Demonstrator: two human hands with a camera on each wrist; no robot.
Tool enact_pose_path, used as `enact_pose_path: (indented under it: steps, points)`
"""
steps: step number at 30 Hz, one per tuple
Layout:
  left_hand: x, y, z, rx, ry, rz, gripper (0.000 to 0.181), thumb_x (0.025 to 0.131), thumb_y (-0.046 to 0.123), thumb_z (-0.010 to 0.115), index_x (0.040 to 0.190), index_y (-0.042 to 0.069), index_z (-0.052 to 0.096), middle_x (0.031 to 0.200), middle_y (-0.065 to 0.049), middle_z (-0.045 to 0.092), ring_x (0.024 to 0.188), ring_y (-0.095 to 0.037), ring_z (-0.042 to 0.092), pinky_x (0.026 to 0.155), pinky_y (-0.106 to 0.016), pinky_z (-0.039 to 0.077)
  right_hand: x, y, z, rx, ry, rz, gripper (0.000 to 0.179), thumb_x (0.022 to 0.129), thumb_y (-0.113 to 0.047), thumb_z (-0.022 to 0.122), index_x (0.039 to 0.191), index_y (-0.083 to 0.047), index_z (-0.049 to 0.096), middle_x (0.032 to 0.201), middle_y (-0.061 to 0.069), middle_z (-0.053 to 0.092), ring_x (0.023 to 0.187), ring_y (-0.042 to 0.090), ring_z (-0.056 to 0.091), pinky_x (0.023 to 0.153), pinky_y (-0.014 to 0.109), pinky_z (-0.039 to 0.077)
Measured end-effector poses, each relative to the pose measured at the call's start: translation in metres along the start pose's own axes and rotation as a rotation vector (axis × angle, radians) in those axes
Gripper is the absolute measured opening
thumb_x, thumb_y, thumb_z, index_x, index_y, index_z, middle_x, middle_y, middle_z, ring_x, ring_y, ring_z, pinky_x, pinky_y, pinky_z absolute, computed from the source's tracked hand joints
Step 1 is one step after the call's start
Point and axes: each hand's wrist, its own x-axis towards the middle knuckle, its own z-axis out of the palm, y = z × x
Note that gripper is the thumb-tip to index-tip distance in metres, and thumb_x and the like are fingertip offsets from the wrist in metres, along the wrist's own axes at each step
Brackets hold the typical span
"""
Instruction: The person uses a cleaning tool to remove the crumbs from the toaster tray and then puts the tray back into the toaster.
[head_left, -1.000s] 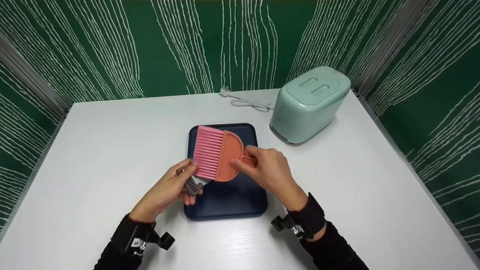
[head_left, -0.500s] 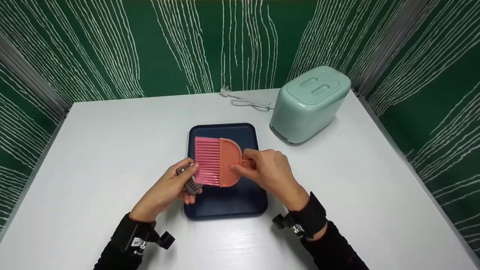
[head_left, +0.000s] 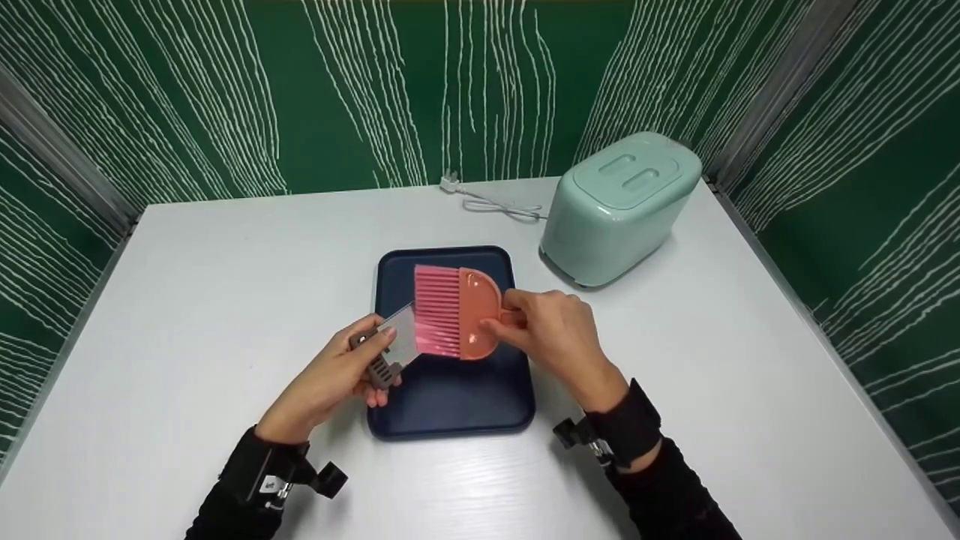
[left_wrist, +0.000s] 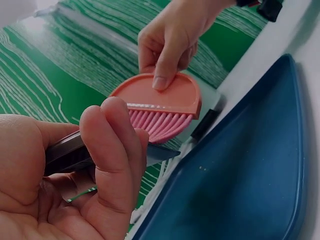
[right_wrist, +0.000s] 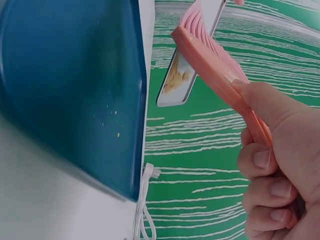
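Observation:
My left hand (head_left: 330, 375) pinches a crumb tray (head_left: 405, 337), a flat metal plate with a slotted grey end, thumb on top. Brown crumbs (right_wrist: 179, 77) lie on the plate in the right wrist view. My right hand (head_left: 559, 326) grips the handle of an orange hand brush (head_left: 478, 315) with pink bristles (head_left: 437, 311). The bristles lie over the far end of the crumb tray and hide part of it. Both are held above a navy tray (head_left: 454, 409), which has a few small crumbs (right_wrist: 118, 134) in it.
A mint-green toaster (head_left: 622, 210) stands at the back right of the white table (head_left: 247, 300). Its bundled cord (head_left: 502, 210) and plug (head_left: 450, 183) lie along the back edge. Green walls (head_left: 360, 90) with white streaks close in the table.
The brush first moved toward me, its bristles over the crumb tray, then slid right and away from my left hand. More of the metal plate now shows. My left hand has hardly moved.

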Motion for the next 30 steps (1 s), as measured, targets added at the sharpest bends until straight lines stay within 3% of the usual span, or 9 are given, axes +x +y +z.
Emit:
enact_pose_path:
  steps: [6,14,22,30]
  points:
    - [-0.001,0.001,0.0,-0.016,-0.002,0.007,0.033,0.116,0.038,0.048,0.129,0.007,0.049,0.083,-0.01,0.074,0.051,-0.008,0.065,0.05,-0.022,0.057,0.001,0.009,-0.002,-0.041,0.04,0.013,0.042,0.091,-0.047,0.086,0.072,-0.02,0.06,0.057,-0.01,0.047,0.053,0.01,0.044,0.049,0.028,0.026]
    - [-0.002,0.0,-0.001,-0.016,-0.005,0.006,0.034,0.116,0.04,0.05,0.127,0.008,0.048,0.082,-0.01,0.074,0.051,-0.008,0.065,0.051,-0.022,0.057,0.001,0.019,-0.008,-0.067,0.074,0.044,0.047,0.091,-0.047,0.085,0.069,-0.019,0.054,0.056,-0.01,0.041,0.053,0.012,0.04,0.048,0.03,0.022]
    - [-0.002,-0.001,-0.001,-0.02,-0.001,0.011,0.026,0.116,0.035,0.05,0.12,0.01,0.045,0.081,-0.011,0.075,0.05,-0.007,0.065,0.049,-0.022,0.057,0.004,0.028,-0.025,-0.031,0.117,0.128,0.041,0.092,-0.047,0.084,0.075,-0.015,0.064,0.061,-0.001,0.06,0.056,0.017,0.054,0.052,0.031,0.032]
    - [0.0,-0.002,0.001,-0.02,-0.013,0.01,0.026,0.117,0.036,0.048,0.116,0.01,0.045,0.08,-0.009,0.074,0.049,-0.007,0.065,0.049,-0.022,0.057,0.005,0.025,-0.031,0.078,0.145,0.178,0.051,0.093,-0.049,0.084,0.071,-0.015,0.052,0.061,-0.006,0.04,0.056,0.015,0.04,0.056,0.031,0.025]
